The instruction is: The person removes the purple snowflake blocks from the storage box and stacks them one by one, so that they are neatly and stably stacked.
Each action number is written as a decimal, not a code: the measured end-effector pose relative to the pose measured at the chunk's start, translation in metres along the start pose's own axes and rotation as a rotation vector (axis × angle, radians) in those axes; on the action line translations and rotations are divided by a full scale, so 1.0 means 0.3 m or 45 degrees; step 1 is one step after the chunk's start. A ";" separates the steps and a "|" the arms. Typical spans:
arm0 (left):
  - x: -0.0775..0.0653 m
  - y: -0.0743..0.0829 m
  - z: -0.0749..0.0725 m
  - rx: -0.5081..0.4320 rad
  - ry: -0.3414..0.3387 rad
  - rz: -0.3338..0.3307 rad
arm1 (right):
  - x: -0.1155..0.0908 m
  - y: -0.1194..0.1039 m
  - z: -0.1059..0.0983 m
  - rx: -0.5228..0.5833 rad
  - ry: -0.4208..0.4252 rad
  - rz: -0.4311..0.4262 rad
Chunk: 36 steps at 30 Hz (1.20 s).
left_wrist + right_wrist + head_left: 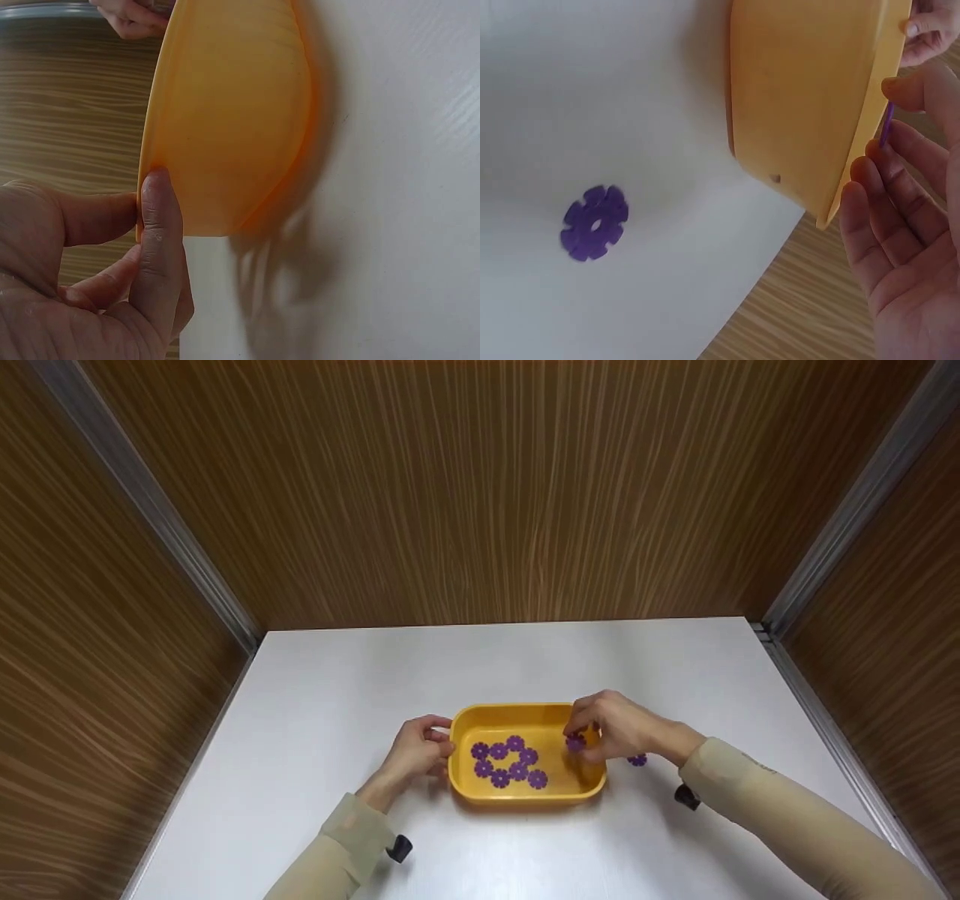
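A yellow plastic tray (525,801) with raised walls stands on the white table. Inside its left half lie several purple notched discs (538,779), flower-like, roughly in a ring. At the left end my left hand (416,746) grips the rim, with thumb and fingers on either side of the tray wall (225,112) in the left wrist view. My right hand (619,724) is over the tray's right end. Between its thumb and finger it pinches a purple notched disc (887,124), seen edge-on in the right wrist view.
Another purple notched disc (595,223) lies flat on the white table (337,682), just right of the tray and under the right forearm. Wood-grain panels (495,495) rise behind the table and on both sides, with metal profiles (847,495) at the corners.
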<state>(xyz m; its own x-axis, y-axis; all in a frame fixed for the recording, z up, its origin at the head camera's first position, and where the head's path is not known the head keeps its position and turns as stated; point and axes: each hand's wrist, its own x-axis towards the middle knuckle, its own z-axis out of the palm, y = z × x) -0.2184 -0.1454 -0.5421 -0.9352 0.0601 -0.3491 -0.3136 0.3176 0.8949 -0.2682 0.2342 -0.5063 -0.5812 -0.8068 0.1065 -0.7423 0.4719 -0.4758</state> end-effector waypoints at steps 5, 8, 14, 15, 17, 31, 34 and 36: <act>0.000 -0.001 -0.001 0.003 0.007 -0.001 | -0.023 0.014 -0.013 0.000 0.039 -0.035; 0.000 -0.002 -0.002 0.003 0.006 -0.003 | -0.034 0.020 -0.018 -0.004 0.054 -0.051; 0.000 -0.001 -0.003 -0.004 0.005 0.003 | -0.055 0.021 -0.026 0.001 0.069 -0.045; 0.000 -0.001 -0.002 -0.004 0.003 0.008 | -0.059 0.022 -0.025 0.002 0.068 -0.039; -0.001 -0.002 0.000 -0.008 0.000 0.011 | -0.068 0.024 -0.026 0.008 0.066 -0.013; -0.001 -0.001 0.002 0.000 -0.004 0.005 | -0.140 0.058 -0.037 0.001 0.109 0.024; 0.001 0.001 0.001 0.005 -0.005 0.001 | -0.154 0.068 -0.037 -0.003 0.123 0.025; 0.002 0.002 -0.001 0.001 -0.005 0.000 | -0.162 0.078 -0.034 -0.009 0.136 0.019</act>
<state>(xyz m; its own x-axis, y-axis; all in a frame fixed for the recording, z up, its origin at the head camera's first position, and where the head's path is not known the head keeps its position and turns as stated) -0.2191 -0.1453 -0.5418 -0.9345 0.0637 -0.3502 -0.3135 0.3186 0.8945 -0.2607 0.2881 -0.5136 -0.6244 -0.7571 0.1922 -0.7352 0.4865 -0.4720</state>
